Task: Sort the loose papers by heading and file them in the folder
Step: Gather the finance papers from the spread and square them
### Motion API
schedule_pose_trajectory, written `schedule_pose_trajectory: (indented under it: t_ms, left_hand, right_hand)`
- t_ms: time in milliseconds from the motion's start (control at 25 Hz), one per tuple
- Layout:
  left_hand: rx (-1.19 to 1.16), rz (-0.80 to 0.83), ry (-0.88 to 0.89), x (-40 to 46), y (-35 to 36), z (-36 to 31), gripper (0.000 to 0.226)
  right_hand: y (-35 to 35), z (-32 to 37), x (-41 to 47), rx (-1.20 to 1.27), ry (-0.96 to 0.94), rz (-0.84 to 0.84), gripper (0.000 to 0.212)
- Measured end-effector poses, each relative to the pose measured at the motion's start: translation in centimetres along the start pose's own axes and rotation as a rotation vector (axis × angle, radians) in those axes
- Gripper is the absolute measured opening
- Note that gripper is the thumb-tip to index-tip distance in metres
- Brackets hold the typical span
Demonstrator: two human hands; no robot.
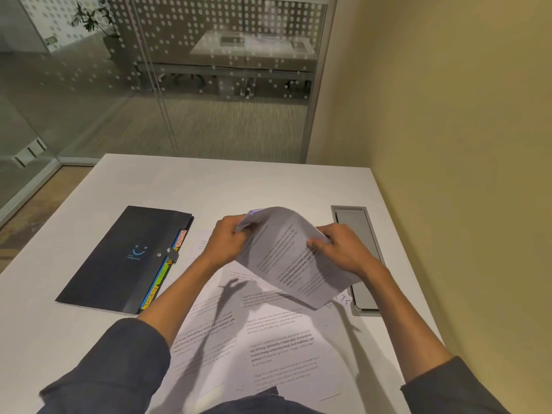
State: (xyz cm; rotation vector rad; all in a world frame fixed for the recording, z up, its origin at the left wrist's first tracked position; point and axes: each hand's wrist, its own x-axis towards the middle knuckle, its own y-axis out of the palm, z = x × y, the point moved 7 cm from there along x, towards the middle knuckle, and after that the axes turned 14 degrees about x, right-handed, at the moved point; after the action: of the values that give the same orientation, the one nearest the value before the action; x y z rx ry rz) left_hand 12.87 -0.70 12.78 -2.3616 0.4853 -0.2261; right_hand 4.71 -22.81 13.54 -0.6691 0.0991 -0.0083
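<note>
Both hands hold a bent sheaf (294, 258) of printed sheets above the table (239, 180), in the middle of the frame. The left hand (228, 243) grips the sheaf's upper left edge, fingers curled round it. The right hand (339, 249) grips the right edge, thumb pressed on the printed face and the other fingers hidden behind the paper. The sheaf bows upward between them and tilts down toward the lower right.

Under the hands, more loose papers (268, 348) lie spread flat and overlapping on the table, from the centre down to the bottom edge of the frame; their text is too blurred to read the headings.

The folder (125, 258), dark with a small blue smile mark, lies closed on the table at centre left, just beside the papers. Coloured tabs (162, 276) stick out along its right edge; one reads SPORTS.

A grey cable hatch (357, 234) is set into the table at centre right, partly under the sheaf's corner.
</note>
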Motion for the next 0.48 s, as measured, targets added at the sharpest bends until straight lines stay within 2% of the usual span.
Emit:
schedule_pose_trajectory:
  t_ms: [120, 200, 280, 400, 480]
  left_hand:
    - [-0.061, -0.066, -0.052, 0.7, -2.1, 0.0, 0.006]
    - [-0.142, -0.212, -0.148, 0.6, -3.8, 1.3, 0.035]
    - [-0.281, -0.286, -0.302, -0.1, -3.8, 3.1, 0.053]
    - [-0.516, -0.116, -0.453, -2.1, -0.2, 4.5, 0.070]
    - [-0.646, 0.095, -0.403, -3.9, 3.0, 3.5, 0.058]
  right_hand:
    - [-0.7, -0.1, -0.6, 0.212, 0.029, -0.025, 0.021]
    - [-1.3, -0.4, -1.3, 0.432, 0.056, -0.031, 0.018]
    - [-1.9, -1.1, -1.9, 0.658, 0.075, -0.071, 0.018]
    - [-1.9, -2.7, -2.0, 0.957, 0.129, -0.180, 0.024]
    - [-1.2, -3.9, -1.8, 1.067, 0.189, -0.277, 0.025]
